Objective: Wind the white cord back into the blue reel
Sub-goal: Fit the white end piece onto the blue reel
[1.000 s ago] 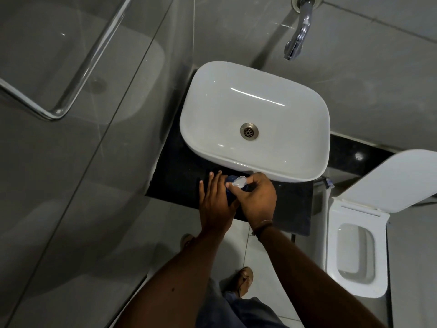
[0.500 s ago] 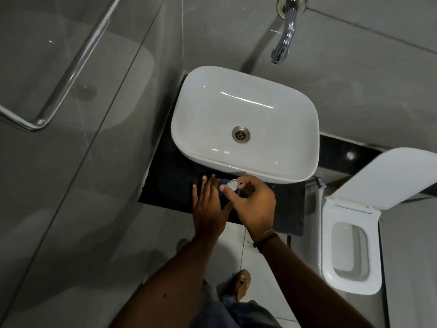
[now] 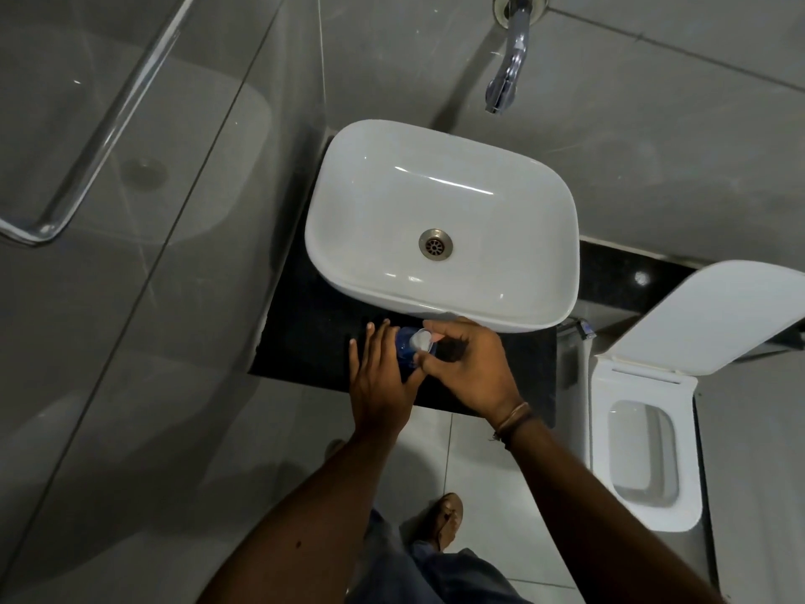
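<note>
A small blue reel (image 3: 407, 351) with a white round top (image 3: 421, 340) stands on the black counter (image 3: 305, 342), just in front of the washbasin. My left hand (image 3: 378, 377) lies flat against its left side, fingers straight and together. My right hand (image 3: 468, 369) curls around its right side, thumb and forefinger pinching the white top. The white cord itself is not visible; my hands hide most of the reel.
A white washbasin (image 3: 440, 220) fills the counter behind the reel, with a chrome tap (image 3: 507, 63) above it. A toilet (image 3: 640, 451) with raised lid stands to the right. A glass shower screen (image 3: 130, 211) with a rail is left. My sandalled foot (image 3: 446, 520) is on the floor tiles.
My right fingers have shifted around the reel's white top, turning it a little. The left hand stays pressed to the reel. The view has drifted slightly.
</note>
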`<control>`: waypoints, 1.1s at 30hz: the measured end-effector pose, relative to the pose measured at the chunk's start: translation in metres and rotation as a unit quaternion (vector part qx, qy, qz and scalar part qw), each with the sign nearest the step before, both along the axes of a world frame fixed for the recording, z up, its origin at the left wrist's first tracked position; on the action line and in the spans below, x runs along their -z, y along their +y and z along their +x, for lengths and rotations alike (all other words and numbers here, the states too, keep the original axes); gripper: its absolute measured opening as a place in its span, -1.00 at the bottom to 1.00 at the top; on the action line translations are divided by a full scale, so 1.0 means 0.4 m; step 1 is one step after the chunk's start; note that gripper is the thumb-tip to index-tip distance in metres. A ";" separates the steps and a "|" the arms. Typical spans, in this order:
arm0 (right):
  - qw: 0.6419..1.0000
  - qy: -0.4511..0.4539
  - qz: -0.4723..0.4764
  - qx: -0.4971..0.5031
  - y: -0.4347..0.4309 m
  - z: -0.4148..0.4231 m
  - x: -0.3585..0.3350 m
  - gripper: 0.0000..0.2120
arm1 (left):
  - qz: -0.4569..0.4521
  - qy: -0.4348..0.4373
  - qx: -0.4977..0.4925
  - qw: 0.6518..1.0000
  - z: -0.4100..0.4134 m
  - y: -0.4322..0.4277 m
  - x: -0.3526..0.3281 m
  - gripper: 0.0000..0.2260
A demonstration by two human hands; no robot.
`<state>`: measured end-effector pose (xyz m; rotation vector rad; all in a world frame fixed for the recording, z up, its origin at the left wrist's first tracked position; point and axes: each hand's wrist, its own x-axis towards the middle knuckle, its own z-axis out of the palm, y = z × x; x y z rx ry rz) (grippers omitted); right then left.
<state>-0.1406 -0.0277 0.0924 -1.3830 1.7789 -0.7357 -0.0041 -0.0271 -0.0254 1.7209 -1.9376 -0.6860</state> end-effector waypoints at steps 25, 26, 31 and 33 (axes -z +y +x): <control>0.911 -0.336 0.154 0.182 -0.063 0.204 0.132 -0.63 | 0.060 0.115 -0.090 0.987 0.170 -0.053 -0.082 -0.35; 0.909 -0.340 0.156 0.181 -0.078 0.228 0.135 -0.63 | 0.061 0.117 -0.100 0.986 0.190 -0.064 -0.082 -0.36; 0.911 -0.339 0.168 0.166 -0.143 0.311 0.165 -0.64 | 0.072 0.132 -0.135 0.979 0.267 -0.110 -0.083 -0.38; 0.915 -0.325 0.173 0.164 -0.164 0.330 0.188 -0.63 | 0.071 0.133 -0.149 0.977 0.282 -0.122 -0.079 -0.38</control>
